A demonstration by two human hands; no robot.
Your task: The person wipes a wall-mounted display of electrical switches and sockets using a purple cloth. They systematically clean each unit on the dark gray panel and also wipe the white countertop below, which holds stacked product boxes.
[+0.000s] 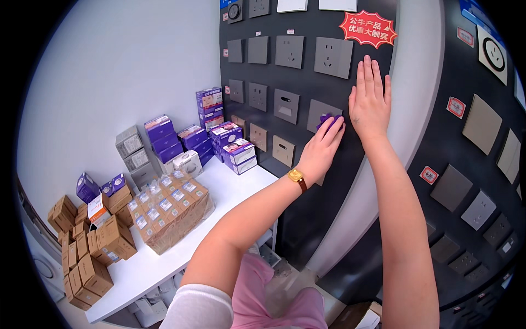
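My left hand (322, 155), with a gold watch (296, 175) at its wrist, presses a bunched purple cloth (324, 119) against a grey wall switch plate (316, 111). The fingers cover most of the cloth, so its full shape is hidden. To the right, my right hand (371, 107) lies flat on the dark display board (302, 82), fingers stretched upward and nothing in it. Its fingertips are below a red starburst sign (368, 29). A grey socket plate (333, 57) sits up and left of that hand.
On the left, a white table (192, 230) bears a plastic-wrapped block of brown boxes (172, 211), loose brown cartons (93, 274) and purple boxes (164, 140). A pale column (419, 71) separates the board from another panel (438, 137) at right. An opened carton (353, 318) stands below.
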